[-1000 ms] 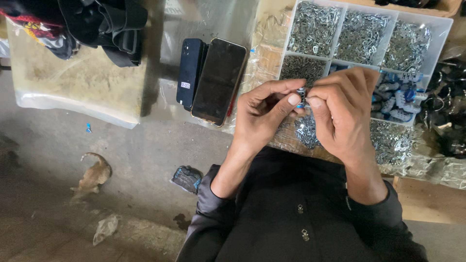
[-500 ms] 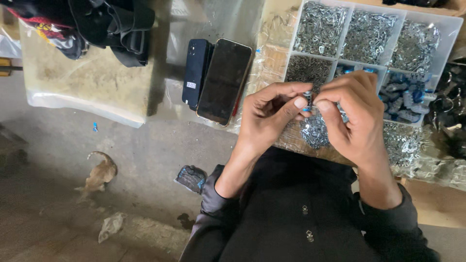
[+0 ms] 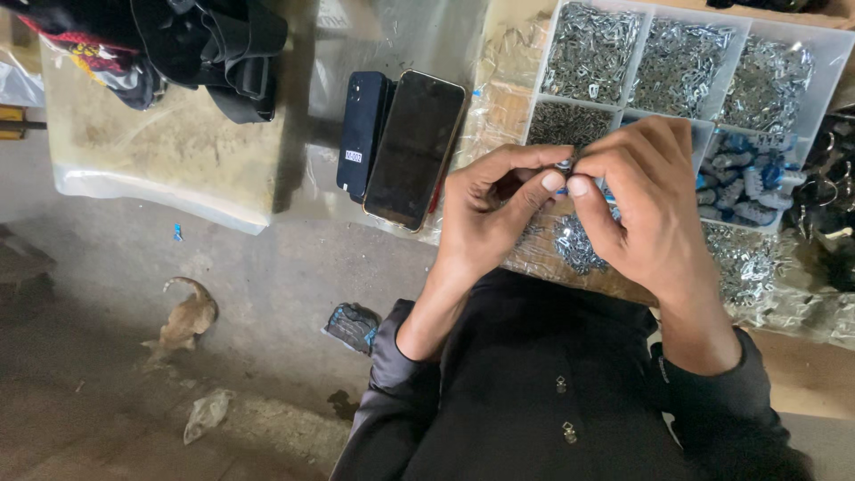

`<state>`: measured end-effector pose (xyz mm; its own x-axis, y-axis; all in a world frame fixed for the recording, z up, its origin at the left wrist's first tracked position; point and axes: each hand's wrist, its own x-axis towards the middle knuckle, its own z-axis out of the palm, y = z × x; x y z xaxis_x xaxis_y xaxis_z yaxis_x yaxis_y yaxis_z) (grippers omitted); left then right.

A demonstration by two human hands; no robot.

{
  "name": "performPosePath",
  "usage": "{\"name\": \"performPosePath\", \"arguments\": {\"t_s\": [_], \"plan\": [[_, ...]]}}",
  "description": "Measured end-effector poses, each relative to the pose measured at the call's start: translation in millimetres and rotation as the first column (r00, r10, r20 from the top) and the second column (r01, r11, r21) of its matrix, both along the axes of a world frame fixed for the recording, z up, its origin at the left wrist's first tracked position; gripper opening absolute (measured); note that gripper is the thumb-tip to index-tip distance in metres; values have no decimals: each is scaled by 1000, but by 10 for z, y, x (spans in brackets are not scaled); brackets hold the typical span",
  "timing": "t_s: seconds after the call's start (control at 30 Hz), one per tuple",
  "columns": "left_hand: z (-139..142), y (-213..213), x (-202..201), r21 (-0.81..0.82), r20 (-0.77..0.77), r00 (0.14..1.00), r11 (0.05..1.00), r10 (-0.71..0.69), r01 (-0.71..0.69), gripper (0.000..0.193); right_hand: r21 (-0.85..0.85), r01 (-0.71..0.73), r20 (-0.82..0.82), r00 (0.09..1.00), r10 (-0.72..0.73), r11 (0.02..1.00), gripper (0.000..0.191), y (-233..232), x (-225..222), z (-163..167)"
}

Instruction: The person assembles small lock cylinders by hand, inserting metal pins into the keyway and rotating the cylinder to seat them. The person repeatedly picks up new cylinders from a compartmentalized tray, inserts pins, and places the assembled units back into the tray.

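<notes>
We see silver-grey metal bits (image 3: 577, 242) heaped on clear plastic, and more silver in the white compartment tray (image 3: 837, 55), where one cell holds blue-and-white pieces (image 3: 744, 174). One phone (image 3: 415, 148) shows a glossy black screen; the other phone (image 3: 362, 134) beside it is dark navy with a small white label. Our sleeves (image 3: 401, 374) are black. The bundle of cloth (image 3: 169, 49) is black with red and yellow.

Tiny metal part (image 3: 565, 165) mostly hidden between both hands' pinching fingertips (image 3: 554, 181)
</notes>
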<state>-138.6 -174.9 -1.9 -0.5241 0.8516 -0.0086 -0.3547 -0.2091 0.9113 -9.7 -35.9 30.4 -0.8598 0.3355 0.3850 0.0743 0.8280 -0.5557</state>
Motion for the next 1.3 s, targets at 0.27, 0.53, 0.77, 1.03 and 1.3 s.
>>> {"name": "performPosePath", "arguments": {"t_s": [0.27,0.53,0.77,1.03,1.3], "plan": [[-38,-3,4,13,111,994,1000,-21,20,24,25,-38,-39,998,39,999,9,26,-10,-56],[-15,-69,-61,37,112,989,995,-95,92,21,127,-164,-6,986,167,978,14,165,44,-111],[-80,-55,-93,1,-4,999,999,-34,34,19,134,-112,20,994,110,985,18,162,16,-175],[-112,-47,-145,15,185,977,994,101,-106,19,495,28,302,932,-202,869,30,108,-202,-61],[-75,-29,-76,-38,192,977,995,94,-88,22,389,92,293,931,-217,917,33,88,-172,-149]]}}
